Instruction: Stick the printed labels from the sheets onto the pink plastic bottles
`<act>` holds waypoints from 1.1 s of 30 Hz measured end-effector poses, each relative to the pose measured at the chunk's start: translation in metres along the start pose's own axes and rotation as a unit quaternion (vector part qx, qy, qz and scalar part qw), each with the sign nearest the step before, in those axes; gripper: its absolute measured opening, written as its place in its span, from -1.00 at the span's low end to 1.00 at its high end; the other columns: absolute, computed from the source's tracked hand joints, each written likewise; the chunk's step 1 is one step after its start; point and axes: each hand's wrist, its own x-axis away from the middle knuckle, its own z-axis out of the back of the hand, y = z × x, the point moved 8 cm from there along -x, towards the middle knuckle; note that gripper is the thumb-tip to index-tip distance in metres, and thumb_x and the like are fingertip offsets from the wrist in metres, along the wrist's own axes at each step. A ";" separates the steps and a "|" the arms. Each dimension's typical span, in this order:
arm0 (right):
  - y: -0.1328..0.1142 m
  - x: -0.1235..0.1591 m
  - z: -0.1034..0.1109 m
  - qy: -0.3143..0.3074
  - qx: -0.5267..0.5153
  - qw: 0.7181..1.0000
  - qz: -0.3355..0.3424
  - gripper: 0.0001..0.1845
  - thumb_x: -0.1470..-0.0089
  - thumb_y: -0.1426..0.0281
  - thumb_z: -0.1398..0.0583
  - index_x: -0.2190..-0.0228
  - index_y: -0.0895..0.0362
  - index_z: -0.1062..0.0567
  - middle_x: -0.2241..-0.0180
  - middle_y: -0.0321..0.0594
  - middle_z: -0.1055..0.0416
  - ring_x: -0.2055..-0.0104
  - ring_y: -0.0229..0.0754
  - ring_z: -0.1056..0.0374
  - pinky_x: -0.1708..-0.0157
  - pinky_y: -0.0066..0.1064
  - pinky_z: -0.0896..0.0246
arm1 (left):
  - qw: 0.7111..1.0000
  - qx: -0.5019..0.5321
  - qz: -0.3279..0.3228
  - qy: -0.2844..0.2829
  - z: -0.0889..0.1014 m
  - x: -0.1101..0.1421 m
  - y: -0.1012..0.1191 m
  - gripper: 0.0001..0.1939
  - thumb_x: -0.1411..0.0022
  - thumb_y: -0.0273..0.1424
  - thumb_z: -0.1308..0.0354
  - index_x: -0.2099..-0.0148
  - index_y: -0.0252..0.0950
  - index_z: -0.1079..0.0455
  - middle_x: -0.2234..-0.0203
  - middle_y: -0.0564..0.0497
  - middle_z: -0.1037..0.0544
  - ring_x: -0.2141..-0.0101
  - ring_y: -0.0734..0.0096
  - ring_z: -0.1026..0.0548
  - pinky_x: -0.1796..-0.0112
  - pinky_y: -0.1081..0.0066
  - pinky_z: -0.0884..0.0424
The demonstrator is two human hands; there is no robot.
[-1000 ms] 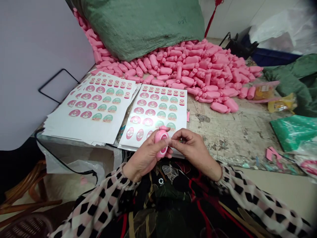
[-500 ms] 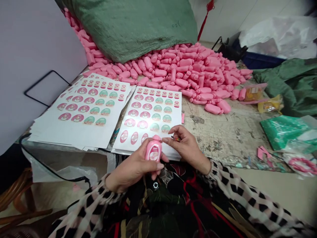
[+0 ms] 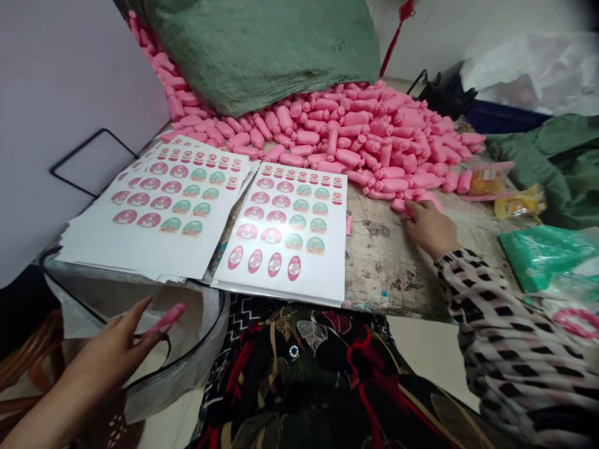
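At the lower left, my left hand (image 3: 110, 349) is over an open clear plastic bag (image 3: 206, 337) with dark piping. A small pink bottle (image 3: 169, 317) sticks out past its thumb, its near end at the thumb; the index finger is raised off it. Out to the right, my right hand (image 3: 430, 227) has its fingers closed over a pink bottle (image 3: 400, 206) at the front of a big bottle pile (image 3: 355, 131). Between my hands lies a sticker sheet (image 3: 281, 280) with pink and green labels, four oval ones along its bottom.
A second stack of sticker sheets (image 3: 140, 249) lies to the left, near a pale panel with a black wire handle (image 3: 93, 162). A green sack (image 3: 262, 50) rests over the pile. Yellow packets (image 3: 519, 202) and a green package (image 3: 547, 252) are at the right.
My hands have parted from the labelled bottle they held together before my chest. The left has swung down left with a bottle over the bag; the right has reached forward right to the pile.
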 end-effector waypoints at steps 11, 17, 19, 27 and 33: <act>-0.058 0.040 0.010 -0.083 -0.466 0.881 0.004 -0.58 0.00 0.17 -0.21 0.15 0.16 -0.48 0.43 -0.15 -0.47 0.47 -0.24 -0.34 0.45 -0.38 -0.20 | 0.946 0.138 -0.290 0.050 0.002 0.043 0.141 -0.62 -0.19 -0.15 -0.04 0.02 -0.20 -0.40 0.14 -0.01 -0.55 0.20 0.29 -0.50 0.14 0.32 -0.41; -0.204 0.149 0.023 -0.343 -0.621 0.686 0.161 -0.79 0.04 0.28 -0.26 0.34 0.13 -0.47 0.38 -0.31 -0.44 0.39 -0.32 -0.33 0.35 -0.45 -0.27 | 0.878 0.182 -0.413 -0.158 -0.048 0.073 0.223 -0.32 -0.09 -0.28 -0.19 -0.24 -0.13 -0.09 -0.04 -0.04 -0.42 0.05 0.25 -0.42 0.08 0.26 -0.36; -0.212 0.154 0.028 -0.331 -0.617 0.687 0.196 -0.74 0.00 0.24 -0.24 0.27 0.11 -0.46 0.29 -0.29 -0.44 0.27 -0.28 -0.34 0.25 -0.42 -0.26 | 0.867 0.212 -0.378 -0.248 -0.063 0.073 0.226 -0.33 -0.06 -0.34 -0.20 -0.22 -0.13 -0.13 0.06 0.01 -0.48 0.15 0.30 -0.46 0.14 0.32 -0.38; -0.181 0.108 0.008 -0.056 -0.323 0.928 0.176 -0.71 -0.20 0.24 -0.03 0.16 -0.01 -0.49 0.24 -0.23 -0.42 0.18 -0.17 -0.32 0.21 -0.36 -0.16 | 0.944 0.182 -0.267 -0.067 -0.052 0.033 0.189 -0.80 -0.13 -0.33 -0.09 0.17 -0.24 -0.28 0.29 0.05 -0.49 0.30 0.35 -0.44 0.27 0.36 -0.32; -0.202 0.117 0.011 0.015 -0.198 0.959 0.204 -0.75 -0.22 0.28 -0.01 0.23 0.03 -0.47 0.27 -0.24 -0.39 0.23 -0.20 -0.31 0.35 -0.40 -0.07 | 0.952 -0.009 -0.302 0.052 -0.050 0.033 0.202 -0.75 -0.24 -0.30 0.00 0.04 -0.21 -0.23 0.14 -0.04 -0.47 0.16 0.20 -0.44 0.25 0.29 -0.29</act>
